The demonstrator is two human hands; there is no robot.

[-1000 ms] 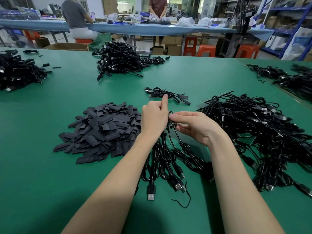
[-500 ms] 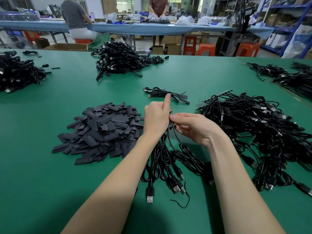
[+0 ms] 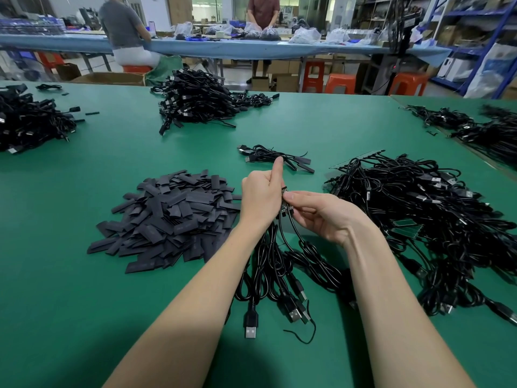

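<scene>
Left hand grips a bunch of black USB cables, forefinger raised. Right hand, touching it, pinches what looks like 1 small circuit board at their top. Cables limp, light; board fragile, so hold its edges.

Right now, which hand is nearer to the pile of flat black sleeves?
Left. The left hand, gripping the cable bundle, is just beside the right edge of the sleeve pile; the right hand, pinching a cable end, lies beyond it.

2 hands — 1 blk sleeve pile
</scene>
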